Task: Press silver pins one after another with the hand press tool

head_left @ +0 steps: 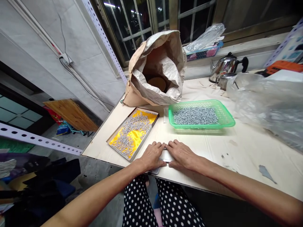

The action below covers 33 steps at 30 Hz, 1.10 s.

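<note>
My left hand (152, 156) and my right hand (181, 154) lie side by side at the near edge of the white table (248, 151), fingers stretched flat on a small flat metal piece (165, 156) that shows between them and is mostly covered. To the left of my hands sits a shallow metal tray with a yellow lining (132, 132) strewn with several small silver pins. Beyond my hands stands a green plastic basket (223, 119) holding a layer of the same silver pins.
A large crumpled paper sack (161, 63) stands open at the back of the table. Crinkled clear plastic (267, 101) lies at the right, and a steel kettle (224, 66) sits by the window. A perforated white rail (35, 140) crosses at the left.
</note>
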Each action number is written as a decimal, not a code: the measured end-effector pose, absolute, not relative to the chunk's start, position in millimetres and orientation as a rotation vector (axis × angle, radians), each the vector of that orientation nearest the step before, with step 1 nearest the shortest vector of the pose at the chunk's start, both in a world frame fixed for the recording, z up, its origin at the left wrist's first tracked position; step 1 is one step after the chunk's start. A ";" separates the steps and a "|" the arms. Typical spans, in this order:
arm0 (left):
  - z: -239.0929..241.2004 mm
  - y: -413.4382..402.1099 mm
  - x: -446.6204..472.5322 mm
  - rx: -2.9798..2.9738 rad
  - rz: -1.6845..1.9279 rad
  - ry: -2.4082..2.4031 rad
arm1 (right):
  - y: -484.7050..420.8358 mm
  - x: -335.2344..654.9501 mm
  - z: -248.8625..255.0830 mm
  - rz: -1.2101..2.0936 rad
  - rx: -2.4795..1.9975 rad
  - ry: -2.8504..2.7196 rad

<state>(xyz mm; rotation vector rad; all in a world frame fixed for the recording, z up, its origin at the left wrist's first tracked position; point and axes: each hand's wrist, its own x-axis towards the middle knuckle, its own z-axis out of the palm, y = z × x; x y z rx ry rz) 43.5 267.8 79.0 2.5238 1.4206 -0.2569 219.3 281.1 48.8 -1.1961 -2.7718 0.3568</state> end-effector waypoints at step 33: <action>90.1 328.6 -31.3 1.788 0.114 2.269 | 282.4 210.9 18.9 0.015 -1.160 -2.528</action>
